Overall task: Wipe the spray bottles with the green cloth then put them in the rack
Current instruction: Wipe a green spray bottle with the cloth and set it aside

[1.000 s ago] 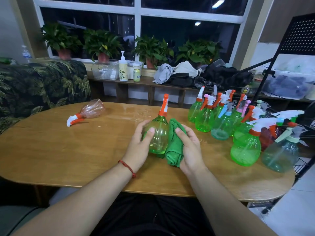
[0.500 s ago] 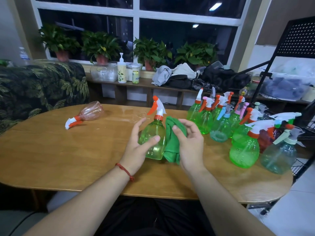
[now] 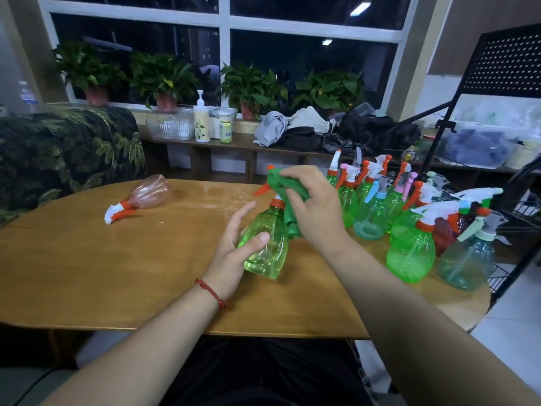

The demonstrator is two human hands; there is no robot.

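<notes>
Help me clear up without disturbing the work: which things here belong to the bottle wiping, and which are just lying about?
In the job: green spray bottle in the left hand; green cloth in the right hand; standing spray bottles; pink bottle on its side; black rack.
Lying about: potted plants; pump bottle; heap of clothes; leaf-print sofa.

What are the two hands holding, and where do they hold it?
The left hand grips the clear green plastic spray bottle round its belly; the right hand holds the green cloth bunched over its nozzle.
</notes>
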